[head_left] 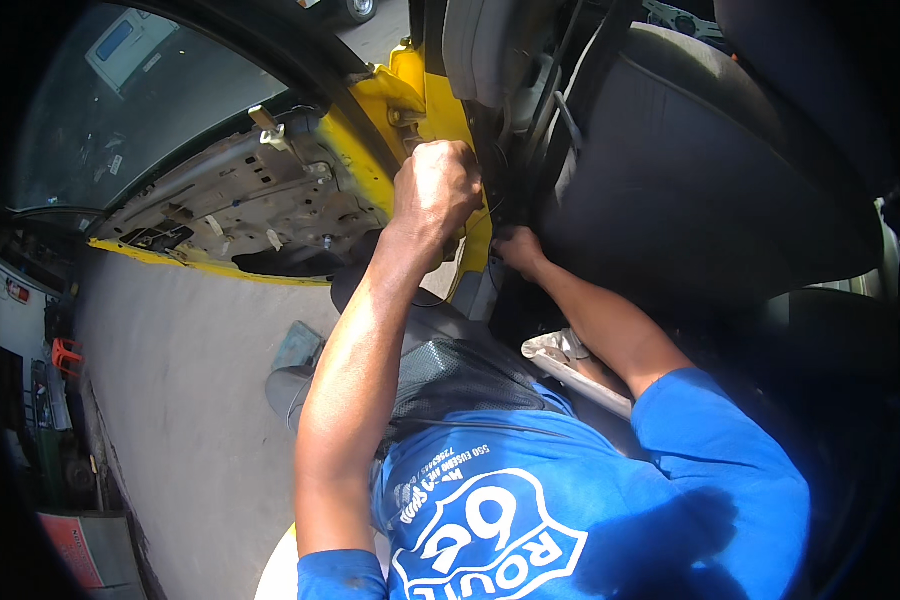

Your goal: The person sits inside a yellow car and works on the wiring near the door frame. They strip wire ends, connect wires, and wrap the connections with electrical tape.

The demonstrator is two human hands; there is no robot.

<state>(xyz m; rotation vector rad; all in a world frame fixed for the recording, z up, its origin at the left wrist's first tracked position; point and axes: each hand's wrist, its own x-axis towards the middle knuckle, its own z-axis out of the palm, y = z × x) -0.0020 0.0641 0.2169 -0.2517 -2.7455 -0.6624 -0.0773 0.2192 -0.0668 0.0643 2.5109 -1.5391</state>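
Two grips: both hands are up at the yellow pillar [462,115], where the open door meets the car body.
Left grip: the left hand [435,188] is clenched into a fist against the pillar's edge; whatever it may hold is hidden inside the fist, so I cannot tell what it clasps.
Right grip: the right hand [518,250] is lower and partly in shadow between pillar and seat [690,170]; the fingers curl inward, but whether they grasp anything cannot be told.
Why so held: one hand high and one low on the same edge looks like a bracing hold, the upper fist pressing or turning while the lower one steadies; this is a judgement only.
Pillar: bright yellow painted metal, bare of trim, with a dark strip and thin black cables [540,110] running beside it down towards the right hand.
Door: the door [240,190] stands open to the left, its inner panel stripped to grey metal with holes and clips, yellow along the lower edge, window glass [120,100] above.
Seat: dark grey fabric, just right of the pillar, its back filling the upper right.
Person: blue shirt with white print, forearms reaching up from the lower edge.
Floor: pale concrete floor [180,400] lies below the door.
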